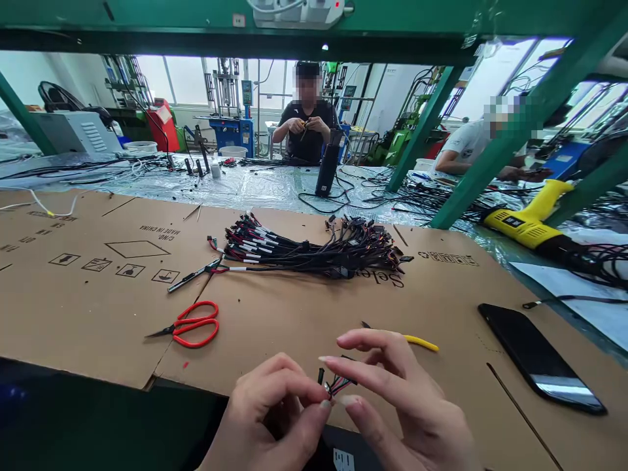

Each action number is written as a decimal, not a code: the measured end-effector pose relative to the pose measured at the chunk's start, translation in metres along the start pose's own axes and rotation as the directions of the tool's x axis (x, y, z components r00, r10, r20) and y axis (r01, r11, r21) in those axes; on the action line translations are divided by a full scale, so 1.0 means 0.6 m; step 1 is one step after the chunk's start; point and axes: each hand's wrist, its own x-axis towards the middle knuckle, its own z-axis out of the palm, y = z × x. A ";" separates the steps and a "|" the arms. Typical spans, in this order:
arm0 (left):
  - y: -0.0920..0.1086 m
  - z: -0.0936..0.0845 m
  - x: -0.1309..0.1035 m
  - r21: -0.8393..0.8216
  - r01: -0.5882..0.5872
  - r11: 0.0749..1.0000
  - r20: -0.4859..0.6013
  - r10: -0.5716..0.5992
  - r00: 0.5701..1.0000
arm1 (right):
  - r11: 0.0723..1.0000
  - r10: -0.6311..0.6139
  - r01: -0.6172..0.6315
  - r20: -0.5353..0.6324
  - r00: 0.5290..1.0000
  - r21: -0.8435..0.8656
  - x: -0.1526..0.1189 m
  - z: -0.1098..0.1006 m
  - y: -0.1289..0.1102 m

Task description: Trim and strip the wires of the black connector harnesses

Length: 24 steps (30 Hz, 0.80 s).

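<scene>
My left hand (279, 412) pinches the end of a small wire harness (338, 384) between thumb and forefinger, low at the front of the bench. Thin red, dark and greenish wires fan out from a shiny bit at its fingertips. Just right of these wires is my right hand (402, 392), its fingers and thumb apart; whether a fingertip touches the wires I cannot tell. Partly behind the right hand lies a yellow-handled tool (422, 343). Red-handled scissors (196, 324) rest to the left. Farther back lies a bundle of black cable harnesses (304, 252) with white labels.
Cardboard (118, 294) covers the bench front. A thin metallic tool (192, 276) lies left of the bundle. At right are a black phone (540, 356) and a yellow heat gun (527, 219). A green post (500, 144) slants down. Two people (307, 134) work across the bench.
</scene>
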 end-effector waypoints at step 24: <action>-0.024 0.008 -0.007 -0.235 0.367 0.900 0.006 -0.376 0.926 | 0.826 0.349 -0.320 -0.025 0.937 -0.463 -0.077 -0.024 0.171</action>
